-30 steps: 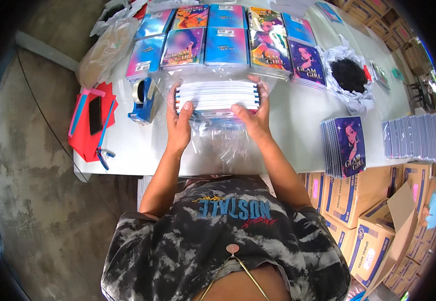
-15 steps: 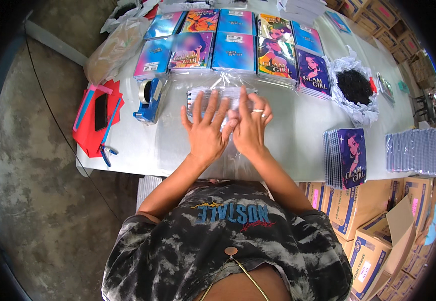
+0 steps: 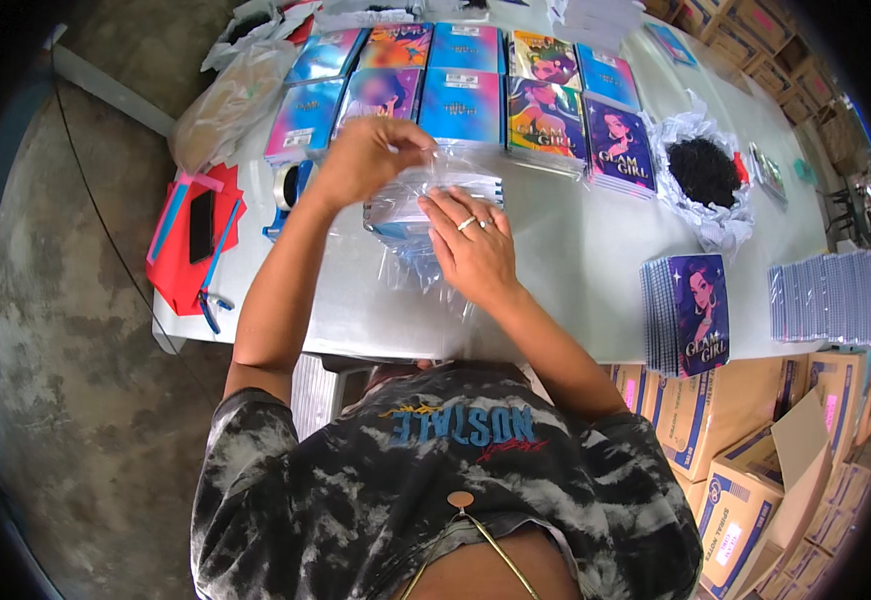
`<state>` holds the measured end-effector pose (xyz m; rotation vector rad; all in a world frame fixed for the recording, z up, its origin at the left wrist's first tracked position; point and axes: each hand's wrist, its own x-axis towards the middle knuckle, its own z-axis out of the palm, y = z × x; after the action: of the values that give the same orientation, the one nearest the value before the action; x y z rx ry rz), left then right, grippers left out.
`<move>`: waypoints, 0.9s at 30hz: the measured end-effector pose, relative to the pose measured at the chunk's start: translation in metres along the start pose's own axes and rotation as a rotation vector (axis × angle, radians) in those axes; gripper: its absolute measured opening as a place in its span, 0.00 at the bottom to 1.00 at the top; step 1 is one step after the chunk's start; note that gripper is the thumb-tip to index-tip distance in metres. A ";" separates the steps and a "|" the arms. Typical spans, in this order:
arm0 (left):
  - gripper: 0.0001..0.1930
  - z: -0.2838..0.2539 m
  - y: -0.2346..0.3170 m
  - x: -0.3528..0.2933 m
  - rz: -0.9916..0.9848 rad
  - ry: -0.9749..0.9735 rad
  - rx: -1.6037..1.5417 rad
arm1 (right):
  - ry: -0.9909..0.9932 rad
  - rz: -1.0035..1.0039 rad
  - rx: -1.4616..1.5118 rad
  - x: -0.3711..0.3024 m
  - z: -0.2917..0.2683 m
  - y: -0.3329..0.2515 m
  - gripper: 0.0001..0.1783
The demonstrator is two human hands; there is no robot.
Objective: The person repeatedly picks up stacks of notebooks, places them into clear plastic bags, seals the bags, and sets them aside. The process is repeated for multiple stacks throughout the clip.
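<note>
In front of me a bundle of spiral notebooks [image 3: 390,212] stands inside a clear plastic wrapper [image 3: 405,262], whose loose part hangs toward me in folds. My left hand [image 3: 365,160] is raised over the bundle's far left side, with its fingertips pinched on the film. My right hand [image 3: 475,245], wearing rings, lies with its fingers fairly straight across the bundle's top and right part, pressing the film. A blue tape dispenser [image 3: 290,190] stands left of the bundle, partly hidden behind my left forearm.
Stacks of colourful notebooks [image 3: 460,105] line the table's far side. Black shreds [image 3: 703,172] sit in crumpled paper at right. Notebook stacks [image 3: 700,315] stand near the right edge. A phone [image 3: 201,226] lies on red sheets [image 3: 170,280] at left. Cartons [image 3: 745,510] fill the lower right.
My left hand has lifted off the bundle, moved up and left, and pinched the film. My right hand has come nearer and flattened on the bundle. The bundle now shows its near side.
</note>
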<state>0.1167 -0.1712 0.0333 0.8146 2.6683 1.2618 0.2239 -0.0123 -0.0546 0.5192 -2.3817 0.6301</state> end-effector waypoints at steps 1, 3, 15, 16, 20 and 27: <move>0.20 -0.009 0.006 0.009 -0.043 -0.049 -0.210 | 0.004 -0.006 -0.005 0.000 0.000 0.003 0.20; 0.20 -0.023 0.006 0.014 0.081 0.203 -0.345 | 0.004 -0.011 -0.009 -0.002 0.000 0.004 0.20; 0.19 0.088 -0.016 -0.088 0.407 0.345 0.546 | 0.320 0.202 0.244 0.003 0.015 0.003 0.19; 0.20 0.091 -0.017 -0.094 0.412 0.357 0.613 | 0.292 0.078 0.209 0.002 0.017 0.010 0.12; 0.22 0.051 -0.065 -0.115 0.405 0.625 0.416 | 0.319 0.024 0.218 -0.006 0.024 0.015 0.08; 0.20 -0.060 -0.210 -0.119 -1.048 0.133 -0.177 | 0.288 -0.023 0.193 -0.007 0.024 0.017 0.09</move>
<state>0.1108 -0.3814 -0.0997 -0.6554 2.3655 1.1818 0.2093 -0.0099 -0.0814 0.5003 -2.0540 0.8687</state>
